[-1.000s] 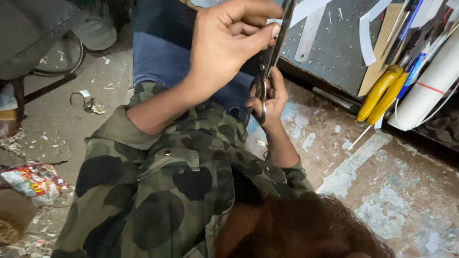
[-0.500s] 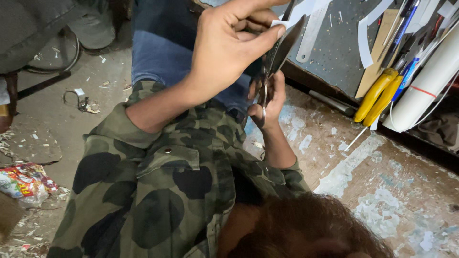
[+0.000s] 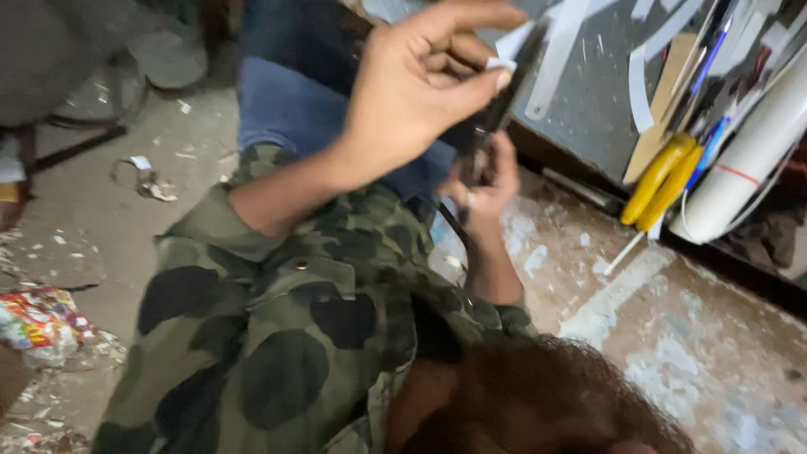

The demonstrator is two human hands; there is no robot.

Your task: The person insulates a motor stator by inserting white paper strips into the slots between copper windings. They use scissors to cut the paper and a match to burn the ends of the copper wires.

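- Here, the left hand (image 3: 412, 101) is raised in front of a grey board (image 3: 588, 118). Its fingers (image 3: 458, 84) are curled narrow, and thumb and forefinger pinch the upper end of a dark strip (image 3: 504, 101).
- A small white scrap (image 3: 502, 64) sits at the fingertip, against the strip. Whether it is stuck to the strip or only pressed there cannot be told.
- The right hand (image 3: 487, 181) is closed round the strip's lower end, just below the left. Motion blur hides how its fingers lie.
- The strip thus runs tilted between the two hands, in the air above the lap, touching both.
- Risk: the pinch is shallow and right at the strip's end. A twist from the lower hand could probably pull that end free, and the scrap would drop.
- Risk: if the strip's edge is sharp, which the blur leaves unclear, a slip could draw it across the left fingertips.
- Nearby: yellow handles (image 3: 660, 181) and a white tube (image 3: 740, 168) lean at the right, well apart from the hands. A crumpled wrapper (image 3: 38, 319) lies on the floor (image 3: 672, 336).
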